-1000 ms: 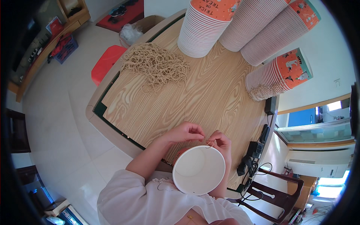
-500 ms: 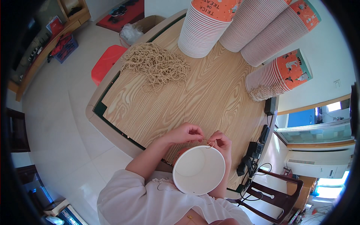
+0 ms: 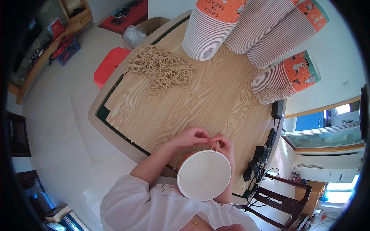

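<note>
A white-lined paper bucket (image 3: 204,176) with an orange outside rests against my lap at the table's near edge, its open mouth facing up. At its far rim, a small loop of tan cord (image 3: 214,148) shows. My left hand (image 3: 194,136) pinches the cord with fingertips close to those of my right hand (image 3: 224,145). My right hand is also closed on the cord, beside the rim on the right. The exact finger grip on the thin cord is partly hidden. A loose, tangled heap of the same cord (image 3: 162,69) lies farther off on the table.
Tall stacks of paper buckets (image 3: 210,36) stand at the far side. A shorter bucket stack (image 3: 285,79) with cord at its base is at the right. Black adapters and cables (image 3: 261,154) line the table's right edge. A red stool (image 3: 110,66) stands left, a dark chair (image 3: 283,200) right.
My right hand has moved slightly left, so the fingertips of both hands now come together. The cord loop at the rim has shifted a little. The bucket has barely moved.
</note>
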A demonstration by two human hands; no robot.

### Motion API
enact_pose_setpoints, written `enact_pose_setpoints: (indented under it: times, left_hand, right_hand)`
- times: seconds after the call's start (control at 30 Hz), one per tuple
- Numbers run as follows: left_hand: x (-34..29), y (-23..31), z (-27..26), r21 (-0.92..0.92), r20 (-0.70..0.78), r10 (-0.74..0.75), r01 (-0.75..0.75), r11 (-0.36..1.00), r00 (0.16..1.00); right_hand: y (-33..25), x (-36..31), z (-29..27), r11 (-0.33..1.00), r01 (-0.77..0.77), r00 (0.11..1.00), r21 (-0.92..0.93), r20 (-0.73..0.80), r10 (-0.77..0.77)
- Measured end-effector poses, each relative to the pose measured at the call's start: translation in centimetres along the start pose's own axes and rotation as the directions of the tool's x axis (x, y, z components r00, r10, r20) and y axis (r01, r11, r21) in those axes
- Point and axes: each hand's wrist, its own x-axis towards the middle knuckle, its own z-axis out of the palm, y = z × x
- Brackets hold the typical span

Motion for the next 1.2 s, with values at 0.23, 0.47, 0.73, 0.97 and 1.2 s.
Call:
enact_pose_setpoints:
  times: [0.23,0.47,0.73,0.97,1.2]
  left_hand:
    - [0.4,-0.2,0.2,0.160,-0.217,0.043,-0.008,0.987,0.975]
    - [0.6,1.0,1.0,0.522,-0.452,0.231,0.046,0.852,0.862]
    - [0.2,1.2,1.2,0.833,-0.088,0.548,-0.240,0.498,0.832]
    - [-0.3,2.1,1.8,0.547,0.056,0.205,-0.202,0.813,0.977]
    - [-0.5,2.0,1.8,0.513,0.074,0.211,-0.219,0.830,0.975]
  right_hand:
    - [-0.9,-0.1,-0.5,0.991,0.115,0.990,-0.062,0.086,-0.110]
    - [-1.8,-0.3,-1.5,0.989,0.139,0.974,-0.053,0.190,-0.126]
    - [-3.4,0.0,-2.3,0.988,0.111,0.943,-0.109,0.324,-0.070]
    - [-3.9,0.1,-2.3,0.974,0.136,0.946,-0.179,0.316,-0.074]
    - [-2.9,0.4,-2.7,0.971,0.198,0.930,-0.132,0.338,-0.143]
